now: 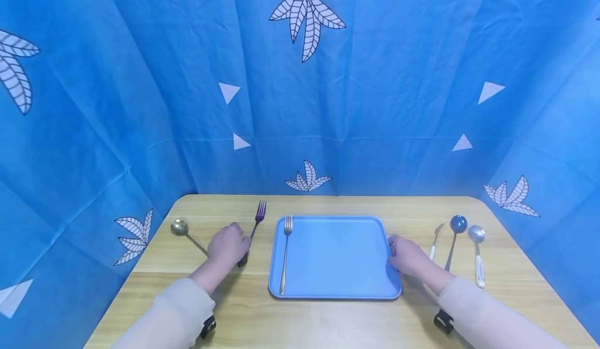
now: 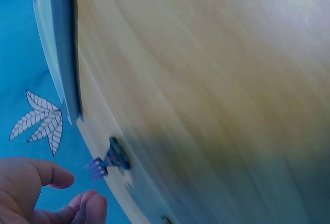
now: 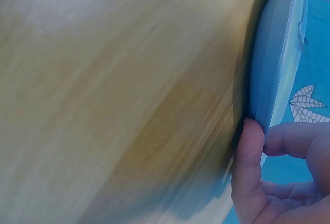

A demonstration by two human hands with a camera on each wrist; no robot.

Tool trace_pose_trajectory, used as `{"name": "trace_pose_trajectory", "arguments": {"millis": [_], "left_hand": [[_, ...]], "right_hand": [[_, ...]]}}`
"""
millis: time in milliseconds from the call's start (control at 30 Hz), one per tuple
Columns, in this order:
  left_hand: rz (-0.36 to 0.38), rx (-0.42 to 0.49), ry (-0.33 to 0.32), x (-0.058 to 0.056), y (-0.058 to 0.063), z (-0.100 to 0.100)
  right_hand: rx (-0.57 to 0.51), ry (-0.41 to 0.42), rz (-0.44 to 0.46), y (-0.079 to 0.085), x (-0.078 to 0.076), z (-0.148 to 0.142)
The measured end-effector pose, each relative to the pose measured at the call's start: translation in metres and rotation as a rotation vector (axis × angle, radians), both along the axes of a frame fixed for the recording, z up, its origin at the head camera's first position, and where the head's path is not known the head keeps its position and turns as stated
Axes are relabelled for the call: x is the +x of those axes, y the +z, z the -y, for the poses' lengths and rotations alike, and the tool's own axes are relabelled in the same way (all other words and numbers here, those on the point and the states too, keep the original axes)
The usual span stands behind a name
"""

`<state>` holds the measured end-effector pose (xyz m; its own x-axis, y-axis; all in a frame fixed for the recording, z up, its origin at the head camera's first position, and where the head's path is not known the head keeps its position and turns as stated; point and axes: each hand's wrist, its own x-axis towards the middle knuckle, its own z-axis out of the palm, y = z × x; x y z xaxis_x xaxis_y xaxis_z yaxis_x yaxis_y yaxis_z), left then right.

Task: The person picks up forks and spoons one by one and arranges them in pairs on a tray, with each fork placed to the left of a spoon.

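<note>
Tray [image 1: 337, 255], blue, rectangular, plastic-looking, rests mid-counter [image 1: 328, 323] on pale wood grain; a slim silver metal fork [image 1: 284, 268] lies inside its left edge, tines away from the person. Right hand [image 1: 407, 257] pinches the right rim between thumb and fingers. Left hand [image 1: 228, 246] is at a purple-tined fork with a dark handle [image 1: 260, 214], left of the tray; its fingers are curved and apart, a gap showing in the left wrist view, with no grip on the handle evident there. A round-bowled silver ladle [image 1: 179, 227] lies farther left. Judged step: reaching for the purple-tined fork while the other hand steadies the tray. Next move, as judged, calls for closing the left fingers on that handle, lifting it over the raised rim, and keeping the right pinch so the tray does not slide or jostle the silver fork.
</note>
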<state>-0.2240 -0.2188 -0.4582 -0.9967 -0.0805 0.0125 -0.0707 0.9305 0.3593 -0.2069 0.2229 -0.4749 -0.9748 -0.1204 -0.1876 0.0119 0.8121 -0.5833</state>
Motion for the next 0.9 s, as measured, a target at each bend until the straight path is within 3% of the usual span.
{"name": "trace_pose_trajectory", "arguments": {"millis": [367,900], "left_hand": [[0.023,-0.077,0.035,-0.002,0.002,0.023],[0.095,-0.071,0.121,-0.012,0.0,0.05]], "right_hand": [[-0.006,0.002,0.0,-0.002,-0.001,0.001],[-0.017,0.006,0.003,-0.001,-0.003,-0.001]]}}
